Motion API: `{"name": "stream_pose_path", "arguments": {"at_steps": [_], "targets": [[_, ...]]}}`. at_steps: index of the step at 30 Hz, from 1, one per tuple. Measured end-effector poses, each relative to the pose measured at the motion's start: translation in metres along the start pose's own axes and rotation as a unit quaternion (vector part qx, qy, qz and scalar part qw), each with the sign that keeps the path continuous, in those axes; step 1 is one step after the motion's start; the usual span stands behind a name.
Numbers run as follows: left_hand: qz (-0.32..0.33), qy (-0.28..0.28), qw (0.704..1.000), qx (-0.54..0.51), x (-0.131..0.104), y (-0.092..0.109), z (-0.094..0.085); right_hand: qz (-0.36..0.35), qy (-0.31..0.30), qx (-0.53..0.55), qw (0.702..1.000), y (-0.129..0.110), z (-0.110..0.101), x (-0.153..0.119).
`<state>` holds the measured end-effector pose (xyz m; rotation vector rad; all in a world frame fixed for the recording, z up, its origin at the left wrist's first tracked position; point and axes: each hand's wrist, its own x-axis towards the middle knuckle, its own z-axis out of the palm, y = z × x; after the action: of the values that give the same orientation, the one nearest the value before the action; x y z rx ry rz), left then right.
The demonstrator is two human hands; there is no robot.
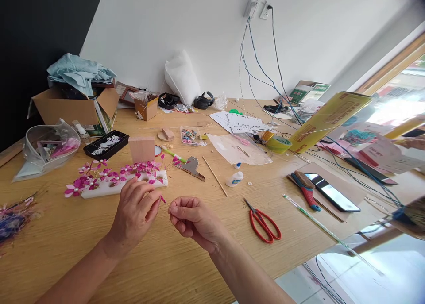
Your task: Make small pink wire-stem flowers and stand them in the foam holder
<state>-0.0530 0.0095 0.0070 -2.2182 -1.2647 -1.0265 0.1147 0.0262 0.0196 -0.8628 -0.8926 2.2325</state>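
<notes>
Above the front of the table, my left hand (134, 211) is closed, thumb and fingers pinched at a small magenta petal (162, 199). A thin wire runs from the petal to my right hand (192, 217), which pinches it between thumb and curled fingers. Just behind my left hand lies a white foam block (122, 188) with several pink and magenta wire-stemmed flowers (116, 176) set in it. To the right of my right hand, red-handled scissors (264, 222) rest on the wood. A small white glue bottle (235, 179) and a thin wooden stick (215, 176) lie beyond my hands.
A metal clip (191, 167), a bead box (191, 136) and a black tray (106, 144) sit further back. At right are a brush (307, 191), a phone (332, 192) and a yellow box (327, 120). Cables (259, 58) hang from the wall. Colourful threads (15, 220) lie far left.
</notes>
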Motion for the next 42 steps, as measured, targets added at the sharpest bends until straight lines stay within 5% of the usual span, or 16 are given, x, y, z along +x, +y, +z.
{"name": "stream_pose_path", "arguments": {"at_steps": [11,20,25,28,32,35,42], "targets": [[-0.012,-0.032,0.999,-0.026,0.0,-0.003,-0.001,0.052,-0.026,-0.014,0.998,0.005,-0.012,-0.003],[-0.012,-0.192,0.974,-0.117,0.028,-0.029,0.01,0.052,-0.091,0.147,0.984,0.04,-0.021,-0.005],[-0.146,-0.149,0.964,-0.165,0.053,-0.037,-0.014,-0.008,-0.079,0.237,0.968,0.053,-0.02,-0.007],[-0.3,-0.149,0.919,-0.21,0.043,-0.024,-0.032,-0.038,-0.039,0.257,0.965,0.051,-0.017,-0.006],[-0.378,-0.279,0.785,-0.404,0.005,0.009,-0.031,-0.105,0.054,0.224,0.967,0.047,-0.009,-0.001],[-0.449,-0.246,0.722,-0.465,-0.012,0.028,-0.019,-0.158,0.118,0.176,0.964,0.05,-0.004,0.004],[-0.475,-0.177,0.737,-0.447,-0.021,0.028,-0.008,-0.219,0.208,0.06,0.952,0.063,0.005,0.015]]}}
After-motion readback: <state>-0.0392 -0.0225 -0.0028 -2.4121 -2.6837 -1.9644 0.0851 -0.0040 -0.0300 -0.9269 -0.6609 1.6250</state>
